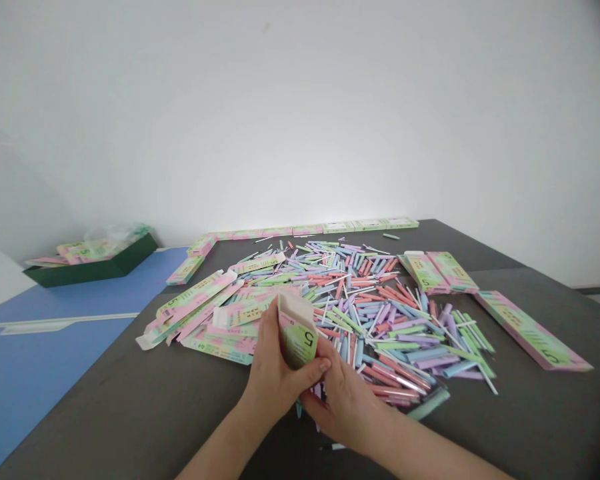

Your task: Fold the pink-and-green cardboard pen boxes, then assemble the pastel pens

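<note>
Green-pink carton (300, 341), open end up, gripped between left hand (273, 377) and right hand (347, 403), fingers curled close around it, before heaped pens (415, 339). Looks partway done: closed-looking cartons (370, 225) ranked along wall (300, 133); many pens left loose.

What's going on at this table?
A person is holding a small printed box in both hands, the left hand and right hand around it, its open end upward. In front is a spread of colorful pens on the dark table. More cartons lie heaped to the left, a row of boxes lines the far edge, and a few others lie to the right.
</note>
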Available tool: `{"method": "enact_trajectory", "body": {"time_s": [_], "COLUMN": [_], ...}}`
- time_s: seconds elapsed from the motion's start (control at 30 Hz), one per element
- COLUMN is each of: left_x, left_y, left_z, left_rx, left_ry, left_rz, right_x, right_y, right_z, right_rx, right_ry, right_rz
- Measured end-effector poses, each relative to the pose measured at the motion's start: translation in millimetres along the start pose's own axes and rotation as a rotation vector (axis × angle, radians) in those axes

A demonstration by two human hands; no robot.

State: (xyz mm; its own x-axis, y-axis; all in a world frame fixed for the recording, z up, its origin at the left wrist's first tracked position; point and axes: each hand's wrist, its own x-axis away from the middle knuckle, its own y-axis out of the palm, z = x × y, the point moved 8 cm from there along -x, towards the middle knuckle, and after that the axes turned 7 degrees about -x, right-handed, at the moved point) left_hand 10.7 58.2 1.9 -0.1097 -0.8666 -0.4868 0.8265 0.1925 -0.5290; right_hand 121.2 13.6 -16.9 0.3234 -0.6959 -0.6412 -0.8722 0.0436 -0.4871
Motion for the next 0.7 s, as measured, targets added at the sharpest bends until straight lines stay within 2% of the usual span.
{"method": "enact_trajectory", "body": {"time_s": [0.1,0.17,0.3,0.47,0.53,0.7], "left_x": [-0.2,-1.6,-5.1,-4.3,-1.9,4.6], "left_y": [1.4,0.8,-0.9,2.7,3.8,10.0], "left_z": [2.3,0.5,3.8,21.0,25.7,29.1], "left_rx": [-0.053,-0.083,-0.163,-0.285,-0.344,-0.454], "left_ry": [-0.007,-0.025,-0.008,0.167,0.260,0.425], "left_rz": [-0.078,-0.103,-0.099,-0.100,-0.083,-0.081], "right_x": [-1.0,-2.4,-8.0,-10.1,-10.0,-12.6], "right_y": [-0.9,-8.3,-30.5,-35.8,-35.6,-41.5], "right_z": [-11.6,-11.8,12.3,39.1,45.2,45.3], "right_rx": [-0.014,-0.072,-0.351,-0.630,-0.625,-0.454], "right_ry": [-0.105,-0.103,0.147,0.363,0.389,0.340], "right_rz": [-0.052,-0.054,0.035,0.083,0.087,0.086]}}
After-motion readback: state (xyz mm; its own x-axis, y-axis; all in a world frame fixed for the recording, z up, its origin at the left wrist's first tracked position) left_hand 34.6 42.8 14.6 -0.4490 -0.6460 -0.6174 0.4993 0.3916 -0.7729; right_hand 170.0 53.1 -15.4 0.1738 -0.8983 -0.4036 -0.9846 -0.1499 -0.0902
